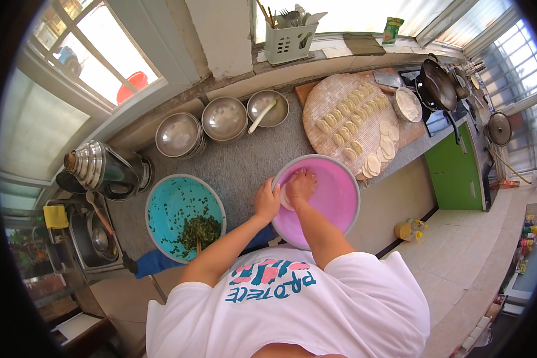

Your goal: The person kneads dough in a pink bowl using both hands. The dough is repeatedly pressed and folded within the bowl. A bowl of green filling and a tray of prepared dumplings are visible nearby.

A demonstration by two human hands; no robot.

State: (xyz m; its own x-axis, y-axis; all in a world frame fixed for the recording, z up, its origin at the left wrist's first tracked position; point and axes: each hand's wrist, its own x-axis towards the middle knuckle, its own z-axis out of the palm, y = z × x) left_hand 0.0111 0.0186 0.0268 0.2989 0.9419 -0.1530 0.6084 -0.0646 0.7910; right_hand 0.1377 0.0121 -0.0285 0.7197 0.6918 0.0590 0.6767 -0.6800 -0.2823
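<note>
A pink basin (333, 215) with a grey rim stands at the counter's front edge, close against my shirt. My left hand (267, 201) grips its left rim, thumb on the inner side. Inside the basin, my right hand (302, 184) bears down on a pale lump of dough (287, 199) by the left wall, fingers curled. Much of the dough is hidden under that hand. Left of it, a turquoise basin (165, 192) holds chopped green filling (201, 232) with chopsticks (199, 247) in it. On a round, floured board (317, 103) lie rows of dumplings (351, 127) and overlapping wrappers (387, 145).
Behind the basins stand stacked metal bowls (179, 134), another metal bowl (224, 119) and one with a white-handled utensil (262, 117). A flour bowl (408, 105), cleaver (387, 78) and wok (438, 85) are right. A kettle (112, 172) and sink (83, 228) lie left.
</note>
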